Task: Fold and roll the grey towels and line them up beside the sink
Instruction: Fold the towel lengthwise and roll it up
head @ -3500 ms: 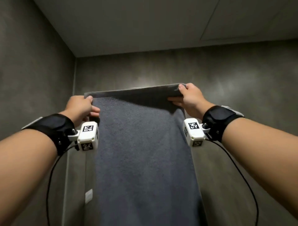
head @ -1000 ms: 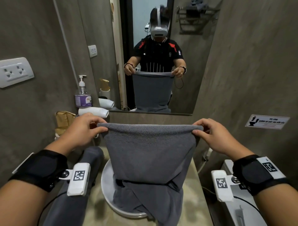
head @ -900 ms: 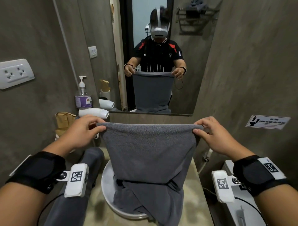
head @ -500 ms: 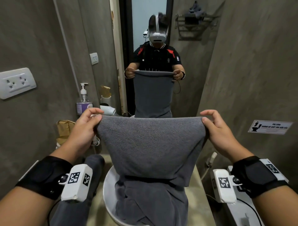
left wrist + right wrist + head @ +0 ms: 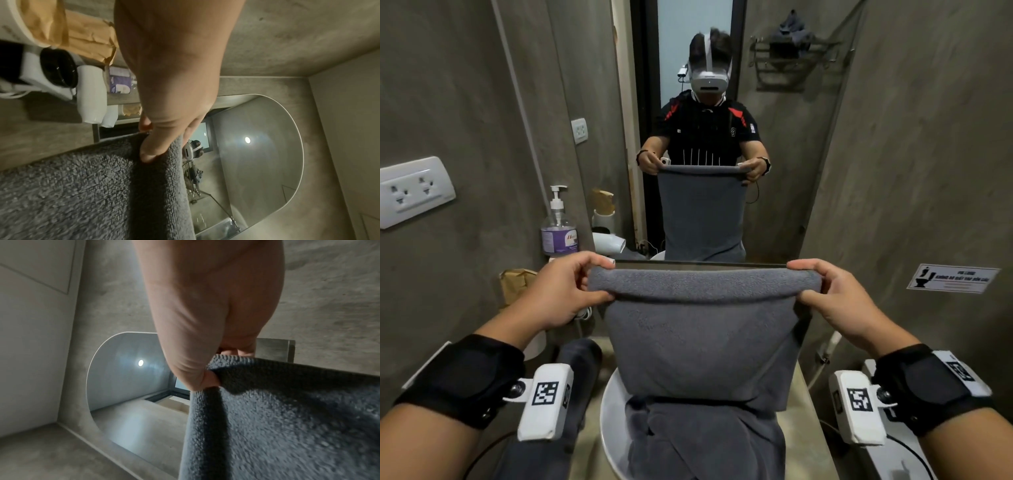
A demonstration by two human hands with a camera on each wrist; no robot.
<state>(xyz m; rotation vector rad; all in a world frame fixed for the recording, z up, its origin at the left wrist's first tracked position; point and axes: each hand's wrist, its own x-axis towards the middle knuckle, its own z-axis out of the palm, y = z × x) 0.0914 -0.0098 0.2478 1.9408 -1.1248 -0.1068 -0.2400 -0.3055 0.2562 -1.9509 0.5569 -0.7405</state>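
I hold the dark grey terry towel (image 5: 698, 335) up over the round white sink (image 5: 610, 421), its lower end bunched in the basin. My left hand (image 5: 561, 291) and right hand (image 5: 835, 294) each pinch a top corner, edge curled over. A rolled grey towel (image 5: 578, 363) lies on the desk left of the sink.

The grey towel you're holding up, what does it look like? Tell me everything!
The grey towel is dark, fluffy terry cloth. It hangs doubled over a rounded fold along its top edge. The left hand and right hand pinch its top corners. Its lower end lies crumpled in the white sink, in front of the mirror, which reflects it.
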